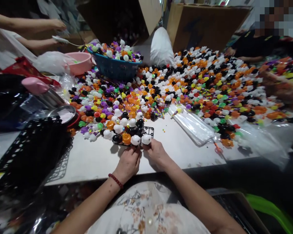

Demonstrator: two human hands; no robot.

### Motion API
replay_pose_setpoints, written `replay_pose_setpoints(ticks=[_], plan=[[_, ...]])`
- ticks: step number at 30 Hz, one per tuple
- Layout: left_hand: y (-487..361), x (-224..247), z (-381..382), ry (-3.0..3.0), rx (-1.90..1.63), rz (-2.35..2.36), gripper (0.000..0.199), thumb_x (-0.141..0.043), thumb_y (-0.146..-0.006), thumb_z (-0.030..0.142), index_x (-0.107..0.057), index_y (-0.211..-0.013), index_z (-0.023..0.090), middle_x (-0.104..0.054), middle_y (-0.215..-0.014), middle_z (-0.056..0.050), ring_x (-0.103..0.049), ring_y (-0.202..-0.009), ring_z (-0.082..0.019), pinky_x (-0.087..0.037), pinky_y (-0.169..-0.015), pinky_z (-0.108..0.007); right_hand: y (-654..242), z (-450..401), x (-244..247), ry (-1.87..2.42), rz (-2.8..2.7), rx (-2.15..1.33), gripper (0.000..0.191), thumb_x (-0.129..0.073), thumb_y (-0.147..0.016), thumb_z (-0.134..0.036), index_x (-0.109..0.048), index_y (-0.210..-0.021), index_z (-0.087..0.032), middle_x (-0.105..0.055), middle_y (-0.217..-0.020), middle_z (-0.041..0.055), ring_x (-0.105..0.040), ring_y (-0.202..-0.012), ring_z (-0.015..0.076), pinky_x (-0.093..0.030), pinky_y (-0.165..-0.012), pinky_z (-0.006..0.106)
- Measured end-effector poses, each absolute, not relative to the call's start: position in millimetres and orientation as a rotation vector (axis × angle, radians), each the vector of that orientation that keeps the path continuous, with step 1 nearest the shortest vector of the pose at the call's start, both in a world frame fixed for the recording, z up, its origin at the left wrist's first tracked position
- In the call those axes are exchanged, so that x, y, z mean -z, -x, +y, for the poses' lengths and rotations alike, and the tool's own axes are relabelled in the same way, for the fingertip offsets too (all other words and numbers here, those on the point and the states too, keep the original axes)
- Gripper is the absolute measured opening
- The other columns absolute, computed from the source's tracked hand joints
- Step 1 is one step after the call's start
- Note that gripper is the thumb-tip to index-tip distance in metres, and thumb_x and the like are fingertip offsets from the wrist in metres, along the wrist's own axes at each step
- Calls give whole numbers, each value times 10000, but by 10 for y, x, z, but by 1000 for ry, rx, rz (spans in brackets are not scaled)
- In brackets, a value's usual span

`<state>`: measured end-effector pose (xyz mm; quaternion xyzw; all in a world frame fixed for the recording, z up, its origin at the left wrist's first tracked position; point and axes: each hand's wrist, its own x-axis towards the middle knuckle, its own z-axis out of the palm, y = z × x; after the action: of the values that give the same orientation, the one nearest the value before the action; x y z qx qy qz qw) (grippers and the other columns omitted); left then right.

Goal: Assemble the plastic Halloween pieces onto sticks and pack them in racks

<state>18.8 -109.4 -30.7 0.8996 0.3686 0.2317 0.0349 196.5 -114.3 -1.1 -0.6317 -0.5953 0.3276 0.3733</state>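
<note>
A small black grid rack point(148, 131) lies on the white table in front of me. White, black and orange ball-headed toys stand in rows across its left and middle parts. My left hand point(129, 161) is at the rack's front edge with its fingers closed. Just above those fingers is a white toy head point(135, 140); what they grip is hidden. To the right, my right hand point(157, 153) has its fingers closed around the lower part of another white ball-headed toy point(146, 139), at the rack's front edge. The rack's back right openings show bare.
Loose toys point(197, 78) cover the table's far side. A blue basket point(114, 68) full of toys and a pink basin point(80, 63) stand behind. Stacked black racks point(34, 146) lie left; clear plastic bags point(192, 125) and orange-handled scissors point(218, 149) lie right. Co-workers' arms point(29, 26) reach in.
</note>
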Motion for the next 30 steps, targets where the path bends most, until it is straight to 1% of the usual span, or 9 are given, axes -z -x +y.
replay_pose_setpoints(ticks=[4, 10, 15, 17, 19, 22, 25, 28, 30], plan=[[-184, 324, -1084, -2788, -779, 1112, 296, -489, -939, 169, -586, -1215, 123, -640, -1089, -152, -599, -994, -271, -559, -862, -445, -1969, -1163, -21, 1606, -1609, -775, 107, -534, -870, -209, -634, -891, -176, -680, -817, 50, -575, -712, 176, -421, -658, 267], [-162, 426, -1032, -2846, -931, 1042, 331, -487, -913, 102, -591, -1226, 136, -667, -1096, -139, -633, -983, -263, -581, -854, -429, -1896, -1138, 57, 1509, -1764, -671, 150, -536, -806, -114, -620, -912, -178, -667, -845, 50, -583, -726, 180, -446, -672, 264], [-113, 475, -997, -2775, -948, 1045, 361, -503, -932, 151, -576, -1283, 191, -677, -1189, -109, -641, -1081, -258, -584, -915, -414, -1990, -1044, 27, 1492, -1767, -809, 164, -582, -760, -94, -666, -867, -186, -695, -838, 26, -614, -748, 183, -466, -678, 263], [-88, 493, -979, -2744, -934, 1055, 379, -510, -936, 183, -563, -1310, 214, -682, -1210, -88, -646, -1098, -249, -589, -924, -399, -2136, -929, -48, 1504, -1728, -888, 193, -617, -748, -113, -696, -899, -203, -705, -816, 0, -625, -719, 168, -472, -649, 247], [-68, 509, -959, -2733, -919, 1069, 375, -520, -938, 217, -569, -1309, 226, -688, -1220, -77, -654, -1103, -248, -598, -917, -389, -2356, -732, -167, 1608, -1624, -817, 203, -628, -785, -166, -703, -968, -213, -717, -847, -4, -639, -714, 156, -489, -647, 240], [-51, 514, -933, -2735, -927, 1073, 333, -525, -942, 261, -609, -1262, 228, -704, -1204, -72, -679, -1077, -248, -613, -892, -369, -2746, -293, -387, 1803, -1458, -547, 191, -561, -893, -266, -677, -1022, -186, -712, -966, 54, -653, -802, 173, -509, -710, 270], [-43, 497, -923, -2743, -949, 1087, 326, -516, -947, 284, -632, -1246, 220, -705, -1215, -78, -685, -1083, -251, -618, -884, -359, -3038, 220, -560, 1894, -1424, -370, 239, -501, -947, -306, -672, -1049, -172, -677, -1037, 94, -632, -921, 206, -492, -817, 314], [-41, 469, -929, -2702, -943, 1111, 324, -518, -944, 285, -652, -1233, 228, -698, -1235, -74, -676, -1113, -245, -607, -914, -349, -3135, 658, -622, 1957, -1466, -249, 240, -568, -927, -317, -689, -1067, -164, -614, -1161, 132, -582, -1063, 244, -444, -918, 331], [-42, 449, -938, -2664, -932, 1113, 329, -522, -937, 273, -660, -1234, 238, -693, -1245, -69, -673, -1121, -238, -598, -932, -340, -3123, 853, -612, 1992, -1512, -216, 199, -636, -880, -266, -708, -1023, -147, -579, -1209, 153, -562, -1090, 264, -426, -930, 329]])
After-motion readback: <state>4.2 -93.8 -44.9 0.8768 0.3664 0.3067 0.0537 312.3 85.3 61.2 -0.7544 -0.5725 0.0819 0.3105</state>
